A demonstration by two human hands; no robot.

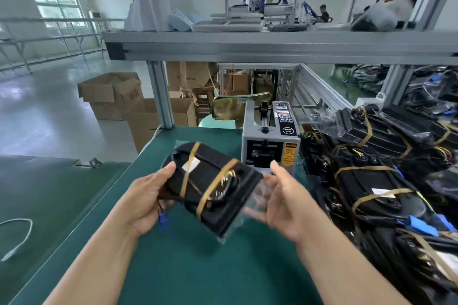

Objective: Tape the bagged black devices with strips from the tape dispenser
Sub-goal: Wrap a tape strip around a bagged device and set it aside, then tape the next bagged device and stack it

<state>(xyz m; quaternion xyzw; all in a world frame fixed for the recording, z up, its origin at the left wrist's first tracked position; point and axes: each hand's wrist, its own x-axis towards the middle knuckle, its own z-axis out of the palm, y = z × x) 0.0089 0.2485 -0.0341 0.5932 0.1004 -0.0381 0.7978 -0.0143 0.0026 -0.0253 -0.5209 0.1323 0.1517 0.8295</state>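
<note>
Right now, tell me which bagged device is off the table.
The bagged device in the left hand; the others lie in the pile at right.

Bright, even daylight enters through the window at upper left and glares off the floor, motion blur softens the right hand and the bagged black device, and wide-angle distortion bows the shelf toward the edges.

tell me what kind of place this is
Most likely a factory packing line: an aluminium-frame workbench, an automatic tape dispenser on it, and a pile of bagged black devices beside that.
</note>
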